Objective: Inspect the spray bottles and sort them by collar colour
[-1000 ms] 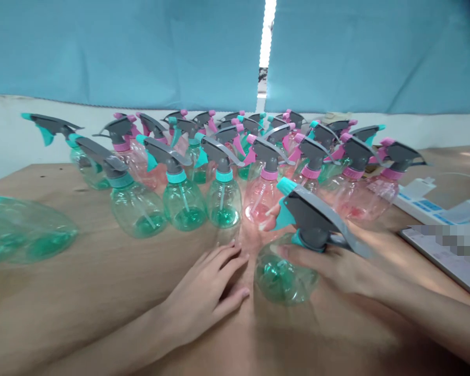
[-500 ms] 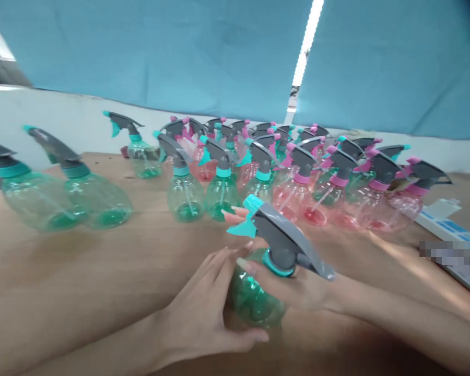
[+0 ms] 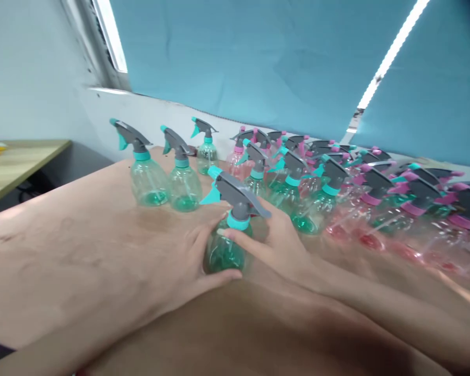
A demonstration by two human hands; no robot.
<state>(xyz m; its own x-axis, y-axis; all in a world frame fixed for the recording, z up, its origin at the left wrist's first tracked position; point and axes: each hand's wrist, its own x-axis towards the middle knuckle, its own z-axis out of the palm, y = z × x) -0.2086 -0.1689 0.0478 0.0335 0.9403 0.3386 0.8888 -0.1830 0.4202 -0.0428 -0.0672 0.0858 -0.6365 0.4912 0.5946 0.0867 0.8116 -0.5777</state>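
A clear green spray bottle [image 3: 224, 249] with a grey and teal trigger head stands upright on the brown table [image 3: 62, 245]. My left hand [image 3: 188, 263] wraps round its body from the left. From the right, my right hand [image 3: 276, 245] grips it just below the teal collar. Two more green spray bottles [image 3: 147, 180] stand a little to the left and behind it.
Several green and pink spray bottles [image 3: 337, 193] crowd the table from the middle to the far right. A blue curtain [image 3: 258, 57] hangs behind them. A second wooden table [image 3: 19, 162] stands off to the left, beyond a dark gap.
My view has swung to the left. Both hands have carried the green bottle leftward and set it upright, and my left hand has gone from lying flat on the table to clasping the bottle.
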